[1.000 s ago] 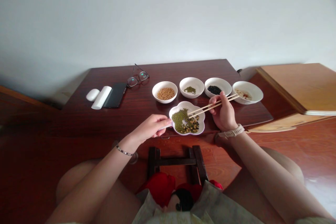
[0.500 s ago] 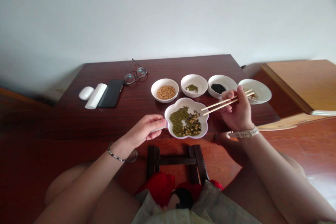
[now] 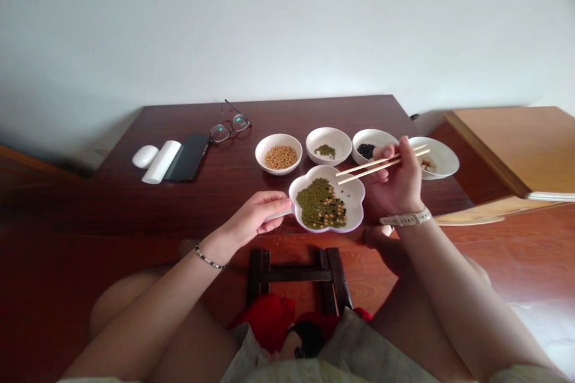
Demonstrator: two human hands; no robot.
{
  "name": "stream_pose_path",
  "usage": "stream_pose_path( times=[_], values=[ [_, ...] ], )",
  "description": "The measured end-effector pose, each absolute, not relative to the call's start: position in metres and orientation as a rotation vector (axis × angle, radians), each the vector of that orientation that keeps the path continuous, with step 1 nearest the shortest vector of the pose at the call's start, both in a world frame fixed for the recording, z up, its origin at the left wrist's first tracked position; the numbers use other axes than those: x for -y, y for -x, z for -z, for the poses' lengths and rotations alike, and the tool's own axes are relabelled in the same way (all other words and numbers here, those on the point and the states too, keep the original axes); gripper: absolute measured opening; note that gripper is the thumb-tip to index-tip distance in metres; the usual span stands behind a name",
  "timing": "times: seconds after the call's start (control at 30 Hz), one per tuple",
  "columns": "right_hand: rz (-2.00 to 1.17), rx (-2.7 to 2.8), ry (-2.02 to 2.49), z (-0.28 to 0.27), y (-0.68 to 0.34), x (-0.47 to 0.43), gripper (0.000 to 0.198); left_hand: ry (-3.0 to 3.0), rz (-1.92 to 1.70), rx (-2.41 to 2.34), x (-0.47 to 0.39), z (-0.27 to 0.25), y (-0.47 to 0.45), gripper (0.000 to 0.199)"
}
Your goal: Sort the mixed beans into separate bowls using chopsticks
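Observation:
My left hand [image 3: 258, 215] is closed round the handle of a white flower-shaped dish [image 3: 354, 209]. Mung beans [image 3: 312, 197] fill its left side, with soybeans and black beans mixed in at the lower right. In my right hand [image 3: 399, 176] is a pair of chopsticks [image 3: 381, 166], their tips over the dish's back rim area and a little apart, nothing visible between them. Behind the dish stand a bowl of soybeans [image 3: 280, 157], a bowl with a few mung beans [image 3: 326, 151] and a bowl of black beans [image 3: 366, 150], partly hidden by my right hand.
A fourth white bowl [image 3: 442, 158] at the right holds small pale and reddish bits. Left on the dark table [image 3: 188, 209] lie glasses [image 3: 231, 128], a black flat device [image 3: 187, 157], a white cylinder [image 3: 162, 161] and a white rounded object [image 3: 145, 157]. A wooden cabinet [image 3: 516, 143] adjoins at right.
The dish has shifted slightly right in my left hand, and the beans have slid together leftward and down. My right hand with the chopsticks has moved a little left and up.

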State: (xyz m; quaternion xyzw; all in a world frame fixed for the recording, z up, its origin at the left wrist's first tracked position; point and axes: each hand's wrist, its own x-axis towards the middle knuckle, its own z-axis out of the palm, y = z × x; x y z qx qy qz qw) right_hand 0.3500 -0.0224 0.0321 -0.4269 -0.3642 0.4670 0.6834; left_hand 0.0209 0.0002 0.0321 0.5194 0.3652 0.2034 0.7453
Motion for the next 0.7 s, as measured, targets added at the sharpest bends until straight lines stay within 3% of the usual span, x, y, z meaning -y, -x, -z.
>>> stream_pose_path(
  times=[0.7],
  values=[
    [-1.022, 1.007, 1.004, -0.045, -0.352, 0.028, 0.062, -1.301, -0.366, -0.780, -0.012, -0.026, -0.002, 0.041]
  ],
)
